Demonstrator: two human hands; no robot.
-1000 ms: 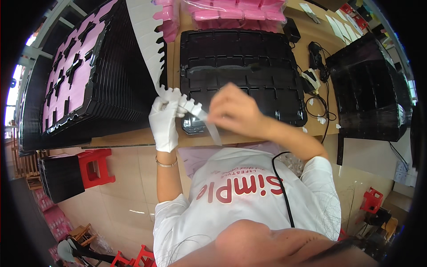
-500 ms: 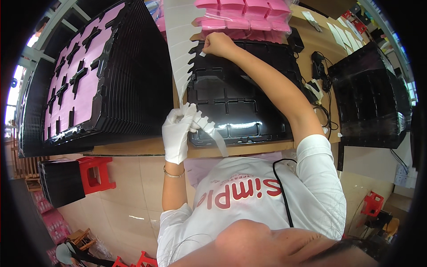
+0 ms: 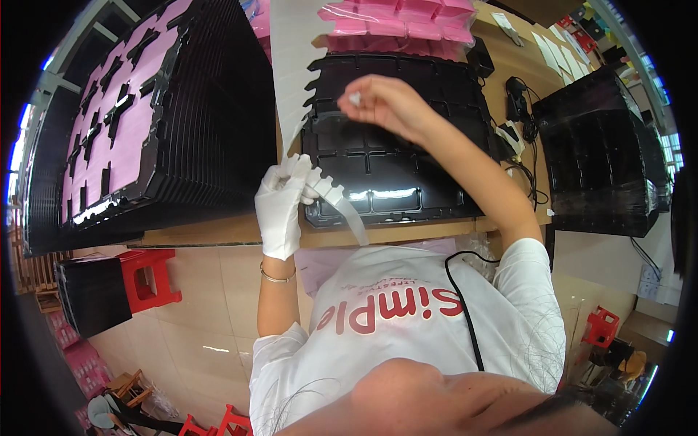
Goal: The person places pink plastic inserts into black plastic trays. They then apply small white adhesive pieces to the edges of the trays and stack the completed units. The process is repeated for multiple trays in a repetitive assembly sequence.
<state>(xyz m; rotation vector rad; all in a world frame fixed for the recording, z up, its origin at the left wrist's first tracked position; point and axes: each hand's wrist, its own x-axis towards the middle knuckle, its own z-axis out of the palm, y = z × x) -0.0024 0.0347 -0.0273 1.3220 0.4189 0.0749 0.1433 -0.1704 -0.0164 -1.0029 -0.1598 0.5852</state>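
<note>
My left hand [image 3: 280,214], in a white glove, pinches a notched white paper strip [image 3: 352,216] whose tail hangs past the table's front edge. It is at the near left corner of a glossy black plastic tray [image 3: 392,163] with cross-shaped ridges. Over the far part of this tray is my bare right hand [image 3: 389,109], fingers bent in a pinch, with a small white piece [image 3: 355,97] at the fingertips, perhaps a sticker. A long white paper sheet [image 3: 294,58] runs along the tray's left side.
A tall stack of black trays [image 3: 218,102] with pink sheets stands left. Pink wrapped packs [image 3: 396,18] lie beyond the tray. On the right are a black adapter with cables [image 3: 518,109] and another black stack [image 3: 600,152]. A red stool [image 3: 149,280] is on the floor.
My right hand has come away from the tray's far left corner, nearer and to the right, and its fingers have turned. My left hand has shifted slightly left and away with the strip.
</note>
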